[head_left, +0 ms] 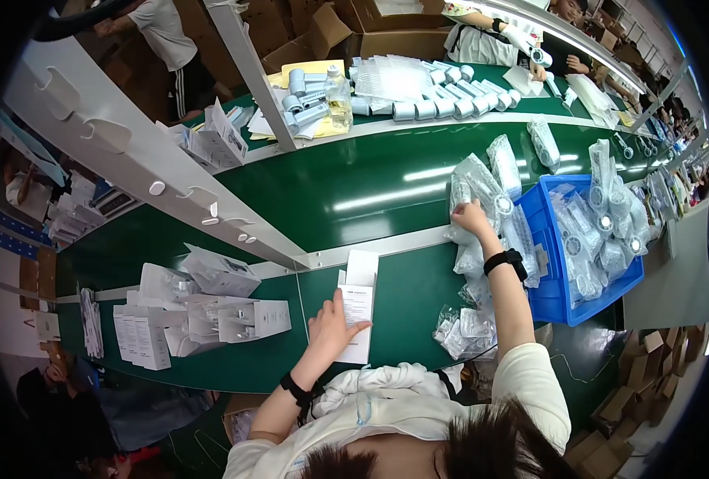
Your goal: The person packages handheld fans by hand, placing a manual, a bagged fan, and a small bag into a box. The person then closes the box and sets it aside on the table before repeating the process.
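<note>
My left hand (332,329) lies with fingers and thumb spread over a narrow white box (362,265), whose flap stands up at the far end. A printed leaflet (357,306) shows on the box beside my fingers. My right arm reaches forward, and the closed fingers of my right hand (472,217) pinch a bubble-wrapped package (480,182) in the pile left of the blue crate. The pinched edge is partly hidden under my fingers. Small clear plastic bags (464,329) with parts lie below that pile.
A blue crate (543,249) full of bubble-wrapped items stands at the right. Several open white boxes (254,319) are grouped on the left. Beyond the green conveyor belt (314,191), a far bench holds grey-blue cylindrical parts (442,106) and a clear bottle (338,100). A metal post (158,176) rises left.
</note>
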